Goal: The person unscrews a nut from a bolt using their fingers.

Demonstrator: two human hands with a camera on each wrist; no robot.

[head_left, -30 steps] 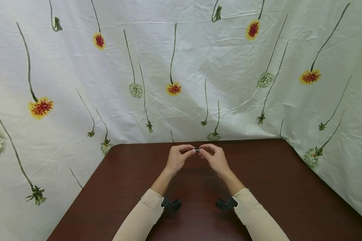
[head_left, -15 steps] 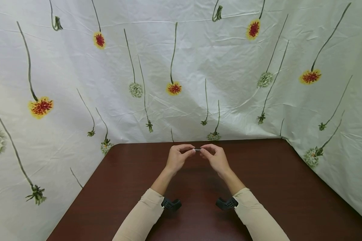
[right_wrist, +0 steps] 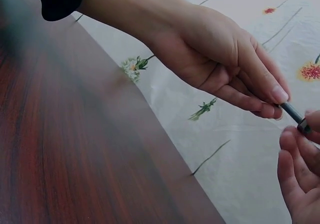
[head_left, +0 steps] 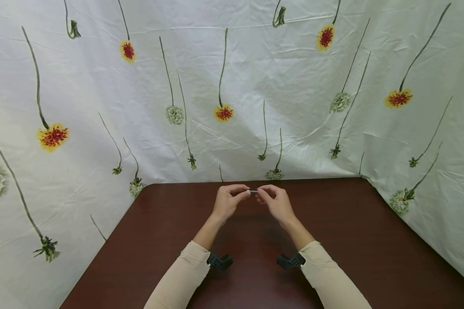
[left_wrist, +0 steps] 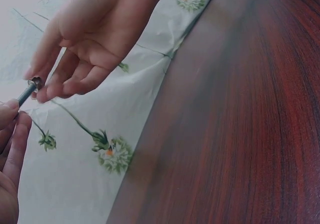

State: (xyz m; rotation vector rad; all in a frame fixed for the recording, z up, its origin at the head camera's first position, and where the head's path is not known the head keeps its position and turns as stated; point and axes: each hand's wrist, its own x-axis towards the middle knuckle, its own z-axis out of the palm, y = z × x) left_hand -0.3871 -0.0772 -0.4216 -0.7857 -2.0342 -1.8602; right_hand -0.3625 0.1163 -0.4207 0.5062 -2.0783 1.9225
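Observation:
A small metal bolt (head_left: pixel 253 191) is held level between both hands above the table. In the left wrist view its threaded shank (left_wrist: pixel 26 93) shows between the two sets of fingertips. My left hand (head_left: pixel 227 203) pinches the end with the wider, faceted metal piece (left_wrist: pixel 36 82); I cannot tell whether that is the head or a nut. My right hand (head_left: pixel 278 207) grips the shank's other end between thumb and fingers, as the right wrist view shows. The thumb (right_wrist: pixel 280 94) lies along the shank, and the fingertips hide the bolt's end.
A dark red-brown wooden table (head_left: pixel 251 274) spreads beneath the hands. White cloth (head_left: pixel 247 77) printed with flowers hangs behind its far edge and along both sides. A black band (head_left: pixel 219 262) sits at the left wrist and another band (head_left: pixel 291 261) at the right.
The right fingertips have shifted slightly right along the bolt and moved a little around its end, showing a bit more shank. The left hand stays nearly still.

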